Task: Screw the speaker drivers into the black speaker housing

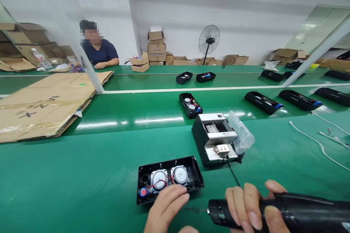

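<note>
Green matting [82,174] covers the long bench from the near edge to the far wall. Nearest the camera, the right hand [250,207] is wrapped around a black electric screwdriver [287,213], fingers clenched over its barrel, the bit pointing left. Just beside the bit, the left hand [166,205] lies with loose fingers resting on the near rim of an open black speaker housing [169,178], grasping nothing. Two round drivers and red wiring show inside the housing. Behind and to the right stands a small black-and-white screw feeder [214,138] with a clear plastic bag [240,133] against it. Further off, another open housing [190,105] sits on the belt, flattened cardboard [46,98] lies at left, and a seated person [98,52] works near stacked boxes [156,49] and a standing fan [209,40].
</note>
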The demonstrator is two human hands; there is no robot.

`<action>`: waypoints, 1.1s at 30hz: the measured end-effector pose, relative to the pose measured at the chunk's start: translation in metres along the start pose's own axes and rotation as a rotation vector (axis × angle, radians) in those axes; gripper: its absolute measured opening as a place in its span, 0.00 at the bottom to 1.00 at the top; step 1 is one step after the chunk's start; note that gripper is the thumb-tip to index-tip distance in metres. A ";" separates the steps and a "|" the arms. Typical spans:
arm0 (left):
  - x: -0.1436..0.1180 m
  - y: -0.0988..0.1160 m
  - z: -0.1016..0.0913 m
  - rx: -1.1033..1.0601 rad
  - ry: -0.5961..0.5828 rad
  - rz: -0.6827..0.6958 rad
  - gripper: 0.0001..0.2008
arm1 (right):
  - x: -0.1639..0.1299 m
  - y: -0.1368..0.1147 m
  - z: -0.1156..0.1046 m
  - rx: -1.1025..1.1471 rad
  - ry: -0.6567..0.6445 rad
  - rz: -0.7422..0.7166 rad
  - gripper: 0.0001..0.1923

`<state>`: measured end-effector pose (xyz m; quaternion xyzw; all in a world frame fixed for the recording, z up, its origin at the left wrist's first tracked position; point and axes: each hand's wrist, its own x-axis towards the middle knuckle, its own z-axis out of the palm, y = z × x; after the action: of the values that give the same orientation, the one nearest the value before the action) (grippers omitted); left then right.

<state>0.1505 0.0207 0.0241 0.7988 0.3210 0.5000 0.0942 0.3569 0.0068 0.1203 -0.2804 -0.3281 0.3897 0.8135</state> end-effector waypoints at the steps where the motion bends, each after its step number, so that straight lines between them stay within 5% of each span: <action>1: 0.005 -0.002 -0.006 0.116 -0.017 0.032 0.25 | 0.003 0.002 0.003 -0.014 0.007 -0.007 0.12; 7: 0.021 -0.020 -0.016 0.414 -0.261 0.014 0.09 | 0.016 0.024 0.019 -0.099 -0.073 -0.089 0.13; 13: 0.018 -0.019 -0.002 0.352 -0.155 -0.007 0.12 | 0.012 0.045 0.018 -0.163 -0.174 -0.038 0.11; 33: 0.019 -0.018 -0.005 0.342 -0.191 -0.018 0.06 | 0.005 0.053 0.009 -0.219 -0.235 0.012 0.13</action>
<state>0.1443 0.0453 0.0318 0.8441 0.3983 0.3590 -0.0085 0.3285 0.0411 0.0903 -0.3219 -0.4597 0.3866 0.7318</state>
